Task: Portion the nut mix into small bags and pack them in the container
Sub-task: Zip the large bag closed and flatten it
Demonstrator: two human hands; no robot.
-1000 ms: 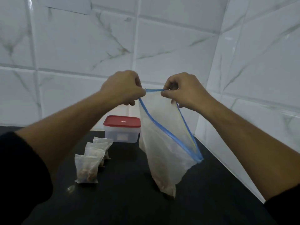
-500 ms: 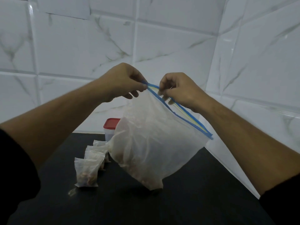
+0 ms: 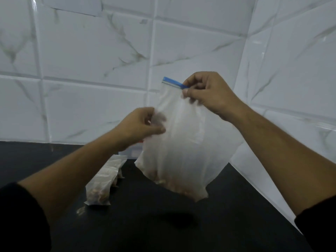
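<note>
1. Right grip (image 3: 209, 93): thumb and fingers pinching top of bag (image 3: 181, 151) at blue zip (image 3: 171, 81).
2. Left grip (image 3: 140, 126): lower, fingers curled, pinching bag's left edge; outline blurred.
3. Bag: held clear of counter (image 3: 163, 230), hanging slightly tilted; nuts (image 3: 169, 182) lying thinly along its bottom.
4. Small bags (image 3: 103, 180): filled, standing in a row on counter, left of bag; count unclear.
5. Container (image 3: 133, 152): by wall, mostly hidden behind left grip and bag; lid not visible.
6. Progress, as judged: portioning well advanced, little mix left in bag; packing of small bags into container not yet done.
</note>
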